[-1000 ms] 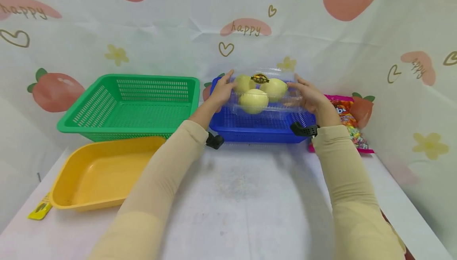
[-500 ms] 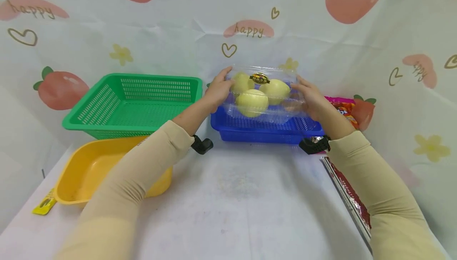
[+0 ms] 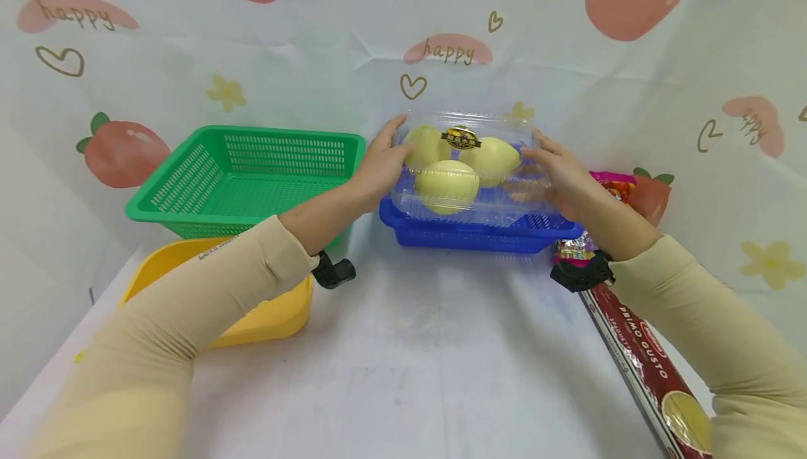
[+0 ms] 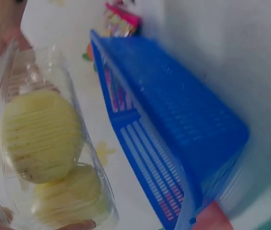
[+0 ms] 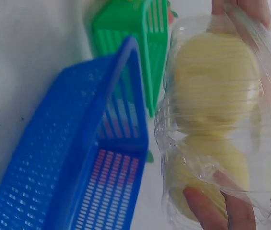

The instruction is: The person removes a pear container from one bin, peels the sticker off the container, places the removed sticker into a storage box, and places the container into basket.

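Observation:
A clear plastic clamshell box (image 3: 494, 197) with a black-and-gold label holds three round, pale yellow fruits (image 3: 446, 184). My left hand (image 3: 380, 168) grips its left end, thumb and fingers around the side. At the opposite end my right hand (image 3: 570, 179) holds it the same way, some fingers showing through the plastic. The box is raised above a blue slotted basket (image 3: 466, 238), and both wrist views show a gap between the two. Inside the basket, the visible part of the slotted floor and walls is bare.
Left of the blue basket stands a green basket (image 3: 183, 217), with a yellow tub (image 3: 277, 312) in front, partly behind my left sleeve. On the right lie a candy bag (image 3: 575, 247) and a long red spaghetti pack (image 3: 652, 368). A printed cloth (image 3: 315, 80) hangs behind.
My elbows have spread outward, uncovering the spaghetti pack on the right and covering more of the yellow tub. The fruit box appears slightly larger and nearer, still in both hands.

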A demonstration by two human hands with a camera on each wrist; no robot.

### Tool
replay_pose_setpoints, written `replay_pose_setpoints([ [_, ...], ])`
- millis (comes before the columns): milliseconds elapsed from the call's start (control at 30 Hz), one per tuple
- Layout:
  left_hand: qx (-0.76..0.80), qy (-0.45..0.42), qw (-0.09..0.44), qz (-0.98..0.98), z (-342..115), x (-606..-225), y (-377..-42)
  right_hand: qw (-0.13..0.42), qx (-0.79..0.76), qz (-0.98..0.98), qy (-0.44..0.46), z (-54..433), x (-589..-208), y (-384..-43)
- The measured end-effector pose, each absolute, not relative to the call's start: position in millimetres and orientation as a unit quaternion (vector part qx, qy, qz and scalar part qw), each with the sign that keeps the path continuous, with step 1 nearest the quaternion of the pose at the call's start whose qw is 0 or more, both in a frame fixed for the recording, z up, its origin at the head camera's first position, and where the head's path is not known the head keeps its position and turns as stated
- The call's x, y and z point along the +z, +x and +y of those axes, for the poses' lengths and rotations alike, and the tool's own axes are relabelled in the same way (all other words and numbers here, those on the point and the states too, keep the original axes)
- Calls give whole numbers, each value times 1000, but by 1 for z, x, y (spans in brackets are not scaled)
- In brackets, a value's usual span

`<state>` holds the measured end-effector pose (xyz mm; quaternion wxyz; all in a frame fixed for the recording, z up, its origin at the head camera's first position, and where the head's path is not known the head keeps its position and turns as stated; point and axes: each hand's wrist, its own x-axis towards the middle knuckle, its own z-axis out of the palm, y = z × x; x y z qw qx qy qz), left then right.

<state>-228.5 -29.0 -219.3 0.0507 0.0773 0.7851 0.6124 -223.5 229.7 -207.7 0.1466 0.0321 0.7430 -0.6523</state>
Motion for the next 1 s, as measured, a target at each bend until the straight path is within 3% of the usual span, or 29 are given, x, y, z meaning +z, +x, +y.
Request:
replay_pose_setpoints([
  [633, 620, 105, 56, 776, -56, -232, -150, 150, -626, 765, 6, 214, -228, -155],
  [1000, 618, 98, 57, 778, -65, -243, -122, 149, -593, 791, -16, 209, -242, -133],
])
